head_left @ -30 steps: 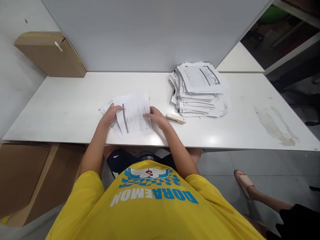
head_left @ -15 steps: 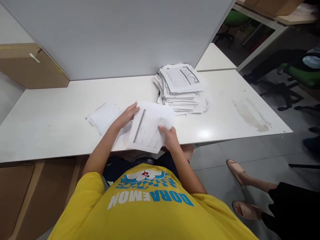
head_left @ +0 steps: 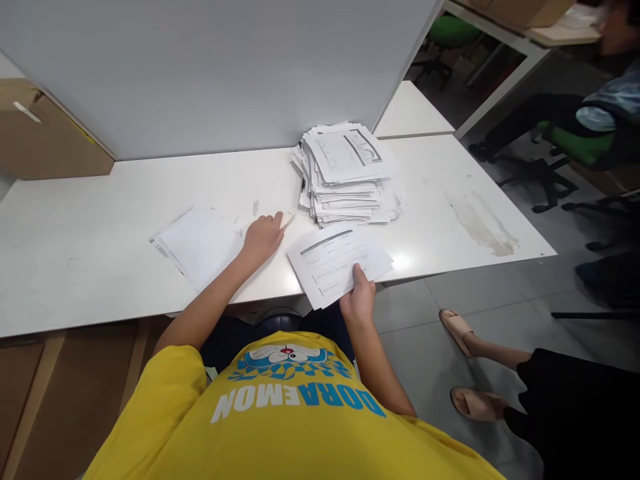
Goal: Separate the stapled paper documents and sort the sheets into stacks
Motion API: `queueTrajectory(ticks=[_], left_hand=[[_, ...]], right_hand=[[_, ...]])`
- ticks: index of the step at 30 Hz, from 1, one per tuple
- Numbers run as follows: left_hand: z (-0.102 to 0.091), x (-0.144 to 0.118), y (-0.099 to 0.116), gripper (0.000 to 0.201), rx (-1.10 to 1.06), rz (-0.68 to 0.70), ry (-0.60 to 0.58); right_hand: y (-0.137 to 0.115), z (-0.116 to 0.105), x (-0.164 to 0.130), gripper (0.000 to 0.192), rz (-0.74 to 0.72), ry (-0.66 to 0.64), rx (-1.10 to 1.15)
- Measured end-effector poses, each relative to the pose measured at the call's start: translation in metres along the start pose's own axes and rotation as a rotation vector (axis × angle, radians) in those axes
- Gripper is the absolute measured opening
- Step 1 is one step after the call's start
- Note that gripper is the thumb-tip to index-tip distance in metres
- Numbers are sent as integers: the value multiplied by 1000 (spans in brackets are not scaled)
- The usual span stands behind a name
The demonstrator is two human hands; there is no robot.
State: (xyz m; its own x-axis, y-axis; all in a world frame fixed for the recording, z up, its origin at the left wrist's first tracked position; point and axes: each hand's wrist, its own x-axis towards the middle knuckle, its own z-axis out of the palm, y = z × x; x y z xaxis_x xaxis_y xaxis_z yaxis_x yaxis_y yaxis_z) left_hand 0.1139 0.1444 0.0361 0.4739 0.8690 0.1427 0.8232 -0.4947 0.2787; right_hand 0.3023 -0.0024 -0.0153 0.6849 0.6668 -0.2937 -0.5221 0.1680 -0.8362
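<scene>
Your right hand pinches a printed sheet at the table's front edge. Your left hand touches a stapler, fingers loosely curled, near the paper stack.

Plenty of open white table on the left half, nothing there until the cardboard box way back in the far left corner. The grey partition walls off the whole far side, so no reaching past that. On the right, the tall paper stack sits up against the partition and blocks that far-middle spot. Between the stack and the face-down sheets there's a gap, but the left hand is parked in it, touching a stapler. Right of the stack the table is open out to its edge. The right hand with its printed sheets overhangs the near edge.
</scene>
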Motion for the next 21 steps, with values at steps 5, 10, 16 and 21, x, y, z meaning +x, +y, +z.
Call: queueTrajectory(ticks=[5,10,16,21], left_hand=[[-11,-17,-11,35,-92,-165,231],[3,-61,26,47,-847,-331,394],[33,-68,52,57,-1548,-530,182],[21,-58,23,49,-1263,-431,316]], right_hand=[[3,20,2,53,-27,-47,41],[8,41,-14,55,6,-97,62],[0,39,-25,51,25,-174,19],[-43,8,27,50,12,-301,-140]])
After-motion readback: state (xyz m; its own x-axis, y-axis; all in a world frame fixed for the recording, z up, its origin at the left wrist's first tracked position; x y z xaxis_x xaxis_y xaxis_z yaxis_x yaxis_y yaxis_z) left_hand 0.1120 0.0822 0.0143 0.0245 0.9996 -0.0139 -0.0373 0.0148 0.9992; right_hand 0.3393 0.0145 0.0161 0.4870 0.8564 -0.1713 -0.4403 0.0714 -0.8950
